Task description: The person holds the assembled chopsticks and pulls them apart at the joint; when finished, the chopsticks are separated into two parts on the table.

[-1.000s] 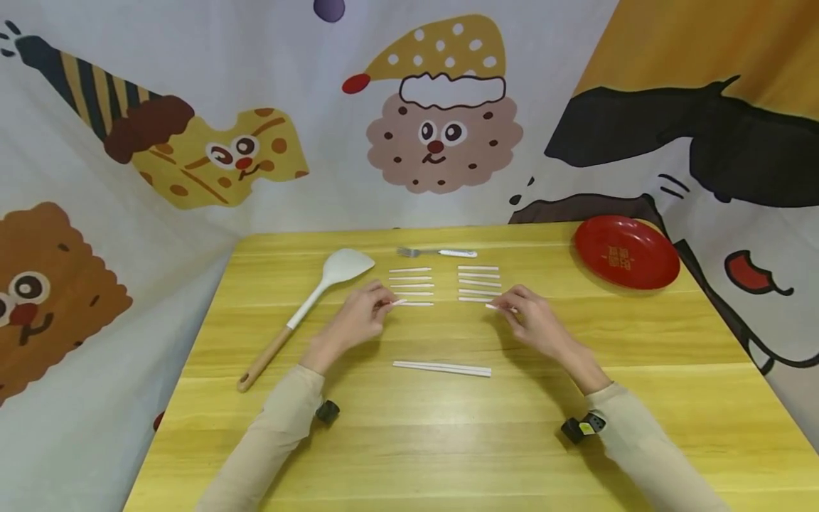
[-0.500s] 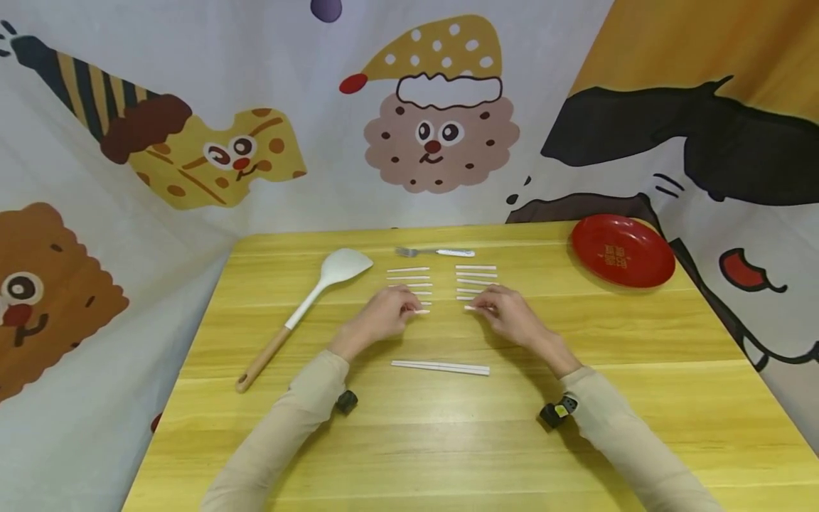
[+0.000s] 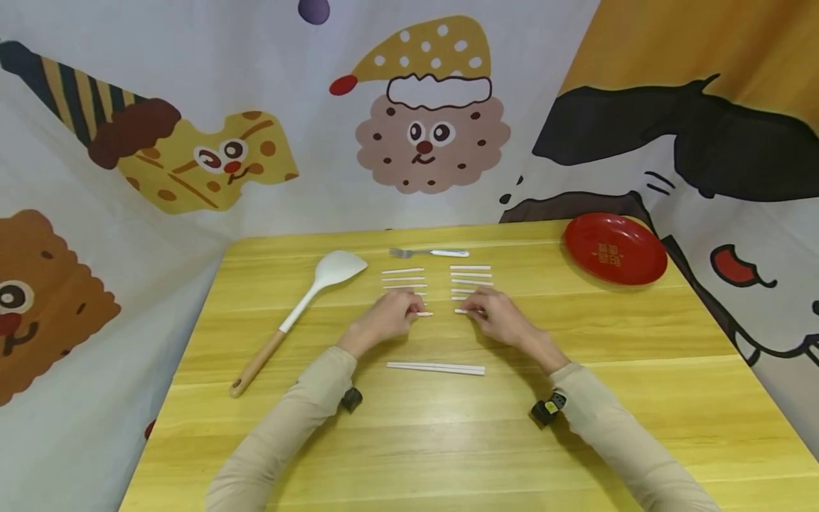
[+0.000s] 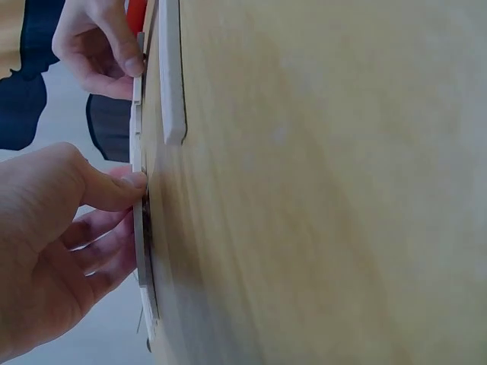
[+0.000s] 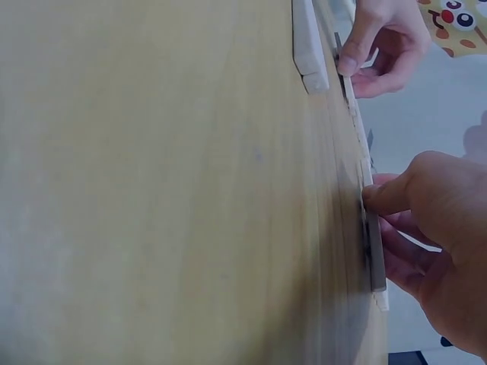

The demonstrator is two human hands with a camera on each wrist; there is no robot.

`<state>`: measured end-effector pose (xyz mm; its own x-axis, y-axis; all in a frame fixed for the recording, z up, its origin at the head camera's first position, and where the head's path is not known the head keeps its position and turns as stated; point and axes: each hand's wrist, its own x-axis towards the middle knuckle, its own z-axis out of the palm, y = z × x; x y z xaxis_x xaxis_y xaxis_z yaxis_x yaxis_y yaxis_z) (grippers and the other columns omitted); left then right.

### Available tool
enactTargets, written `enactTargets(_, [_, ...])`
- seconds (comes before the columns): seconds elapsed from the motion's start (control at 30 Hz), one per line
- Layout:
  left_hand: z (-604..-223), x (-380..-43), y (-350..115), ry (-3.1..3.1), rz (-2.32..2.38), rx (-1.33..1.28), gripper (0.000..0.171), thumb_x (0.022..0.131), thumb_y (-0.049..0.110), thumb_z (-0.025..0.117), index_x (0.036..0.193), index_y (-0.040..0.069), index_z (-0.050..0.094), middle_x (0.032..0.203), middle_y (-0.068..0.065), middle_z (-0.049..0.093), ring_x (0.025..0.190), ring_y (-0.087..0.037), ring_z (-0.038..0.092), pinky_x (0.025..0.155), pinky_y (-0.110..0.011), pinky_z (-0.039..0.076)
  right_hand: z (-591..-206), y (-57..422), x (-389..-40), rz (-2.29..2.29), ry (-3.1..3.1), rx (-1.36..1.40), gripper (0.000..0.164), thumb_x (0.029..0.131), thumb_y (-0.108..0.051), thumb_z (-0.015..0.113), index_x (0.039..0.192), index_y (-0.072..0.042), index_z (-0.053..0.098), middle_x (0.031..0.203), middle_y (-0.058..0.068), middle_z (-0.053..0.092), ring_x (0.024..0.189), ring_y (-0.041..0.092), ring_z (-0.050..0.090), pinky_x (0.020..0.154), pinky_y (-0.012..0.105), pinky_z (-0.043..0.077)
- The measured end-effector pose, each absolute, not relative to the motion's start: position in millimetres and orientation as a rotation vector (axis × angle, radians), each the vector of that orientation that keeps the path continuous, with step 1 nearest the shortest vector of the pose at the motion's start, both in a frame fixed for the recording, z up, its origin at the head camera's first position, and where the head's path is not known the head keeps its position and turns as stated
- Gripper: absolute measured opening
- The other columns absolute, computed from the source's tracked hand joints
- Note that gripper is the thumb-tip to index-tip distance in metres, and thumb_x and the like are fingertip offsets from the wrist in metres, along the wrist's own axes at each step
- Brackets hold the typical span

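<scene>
My left hand point(image 3: 392, 315) pinches a short white stick point(image 4: 140, 247) between thumb and fingers, low at the tabletop. The right hand point(image 3: 502, 318) pinches a similar short stick point(image 5: 376, 255), its inner end pointing toward the left one across a small gap. Beyond the left hand lies a column of parallel short white sticks point(image 3: 403, 278), partly covered by that hand. A matching column of short sticks point(image 3: 470, 275) lies beyond the right hand. Nearer the body, a pair of long white chopsticks point(image 3: 435, 368) lies side by side.
A fork point(image 3: 429, 253) with a white handle lies behind the columns. To the left is a white spatula point(image 3: 339, 267) with a wooden handle. A red plate point(image 3: 616, 249) sits at the back right of the wooden table point(image 3: 448, 441). A cartoon-printed cloth point(image 3: 307, 206) hangs behind.
Both hands have come inward and slightly nearer the body, each carrying its short stick from beside its column to the near end. Over the last half second they moved only a little closer together.
</scene>
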<state>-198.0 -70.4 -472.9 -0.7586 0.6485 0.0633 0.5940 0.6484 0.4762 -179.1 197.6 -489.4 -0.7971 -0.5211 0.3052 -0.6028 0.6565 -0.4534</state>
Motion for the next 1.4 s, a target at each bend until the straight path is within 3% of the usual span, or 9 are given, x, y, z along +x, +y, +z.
enactTargets(0.1, [-474,-199,-72,2.753,0.727,1.02,0.017,0.092,-0.002,0.064,0.101,0.007,0.075,0.092,-0.005,0.066,0.081,-0.014,0.056,0.073,-0.027,0.052,-490,196,-181,0.823,-2.729,0.933,0.015,0.088,0.004,0.073,0.1,-0.005,0.077,0.093,0.007,0.069,0.082,0.017,0.065,0.07,0.03,0.058])
enactTargets(0.47, [-473,-196,-73,2.773,0.715,0.987,0.016,0.093,0.001,0.068,0.105,0.008,0.075,0.096,-0.002,0.064,0.085,-0.013,0.059,0.077,-0.026,0.054,-486,195,-183,0.808,-2.729,0.959,0.015,0.088,0.002,0.074,0.1,-0.006,0.077,0.092,0.006,0.069,0.079,0.015,0.064,0.068,0.028,0.057])
enactTargets(0.73, [-459,-192,-83,2.785,0.763,0.936,0.017,0.093,0.002,0.068,0.108,0.009,0.074,0.094,0.0,0.064,0.085,-0.012,0.06,0.077,-0.027,0.054,-463,196,-172,0.811,-2.664,0.967,0.019,0.087,0.001,0.074,0.105,-0.002,0.075,0.094,0.009,0.069,0.083,0.02,0.067,0.072,0.033,0.06])
enactTargets(1.1, [-433,-160,-88,2.649,0.724,1.039,0.019,0.098,0.007,0.065,0.116,0.005,0.071,0.097,-0.003,0.066,0.086,-0.012,0.061,0.075,-0.026,0.054,-444,189,-142,0.813,-2.755,1.088,0.021,0.088,0.0,0.074,0.109,-0.001,0.072,0.094,0.009,0.069,0.081,0.018,0.066,0.07,0.03,0.057])
enactTargets(1.4, [-444,-141,-83,2.564,0.687,1.062,0.017,0.096,0.011,0.07,0.113,0.009,0.072,0.095,0.001,0.065,0.082,-0.008,0.059,0.072,-0.02,0.051,-450,176,-124,0.901,-2.856,1.176,0.022,0.089,-0.005,0.076,0.11,-0.003,0.072,0.101,0.008,0.071,0.086,0.015,0.068,0.075,0.027,0.059])
